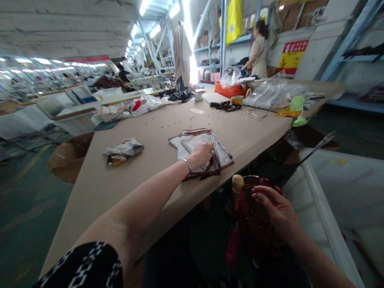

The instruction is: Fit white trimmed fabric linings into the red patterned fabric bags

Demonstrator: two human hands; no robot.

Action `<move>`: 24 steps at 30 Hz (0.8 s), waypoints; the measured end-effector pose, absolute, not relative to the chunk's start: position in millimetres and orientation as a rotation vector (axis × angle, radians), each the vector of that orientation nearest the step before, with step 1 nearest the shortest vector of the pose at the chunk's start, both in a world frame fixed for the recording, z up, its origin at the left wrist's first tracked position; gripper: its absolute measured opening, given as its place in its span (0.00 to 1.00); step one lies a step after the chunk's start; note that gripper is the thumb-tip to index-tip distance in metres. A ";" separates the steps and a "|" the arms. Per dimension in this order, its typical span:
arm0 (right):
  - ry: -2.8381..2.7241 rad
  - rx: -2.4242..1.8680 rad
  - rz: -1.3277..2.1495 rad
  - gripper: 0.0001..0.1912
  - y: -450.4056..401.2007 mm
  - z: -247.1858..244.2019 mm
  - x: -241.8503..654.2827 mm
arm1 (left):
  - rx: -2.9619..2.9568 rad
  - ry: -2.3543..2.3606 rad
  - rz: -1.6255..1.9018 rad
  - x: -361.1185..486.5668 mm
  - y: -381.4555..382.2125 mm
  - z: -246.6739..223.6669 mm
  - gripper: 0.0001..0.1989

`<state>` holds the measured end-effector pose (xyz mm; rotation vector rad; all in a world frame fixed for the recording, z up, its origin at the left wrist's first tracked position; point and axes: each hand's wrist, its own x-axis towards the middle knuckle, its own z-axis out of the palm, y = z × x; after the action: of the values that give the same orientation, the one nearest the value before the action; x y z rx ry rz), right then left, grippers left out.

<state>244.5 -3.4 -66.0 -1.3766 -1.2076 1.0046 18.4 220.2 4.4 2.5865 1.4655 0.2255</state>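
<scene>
On the table lies a stack of folded grey-white fabric pieces (pixel 184 149) with dark red patterned edging, fanned out at its right side. My left hand (pixel 202 155), with a bracelet at the wrist, rests on this stack, its fingers curled and closed on the edge of a fabric piece. Below the table edge, my right hand (pixel 277 208) has thumb and fingertips drawn together. It is beside dark red patterned fabric (pixel 255 216) hanging at a round rim; whether anything is pinched there I cannot make out. A tan rounded knob (pixel 238 183) sits at that rim.
Crumpled cloth (pixel 124 148) lies to the left on the brown tabletop (pixel 135 188). Toward the back are black straps (pixel 225 105), an orange box (pixel 229 91) and plastic bags (pixel 270 94). A white bin (pixel 345 172) stands close at the right. A person (pixel 258 52) stands behind.
</scene>
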 end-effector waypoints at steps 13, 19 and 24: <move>-1.698 -1.159 0.981 0.10 -5.7 -47.6 188.7 | 2.581 1.613 0.438 17.5 200.6 36.9 0.13; -1.733 -1.158 0.685 0.15 43.4 2.7 148.4 | 2.670 1.629 0.704 -28.4 149.6 81.0 0.05; -1.888 -1.185 0.311 0.28 81.3 25.1 105.6 | 2.627 1.630 0.692 -48.8 107.4 86.5 0.03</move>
<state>105.6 81.3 25.1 -1.1846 -1.8882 0.3107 -48.8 107.4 86.5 2.6270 1.6298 0.6924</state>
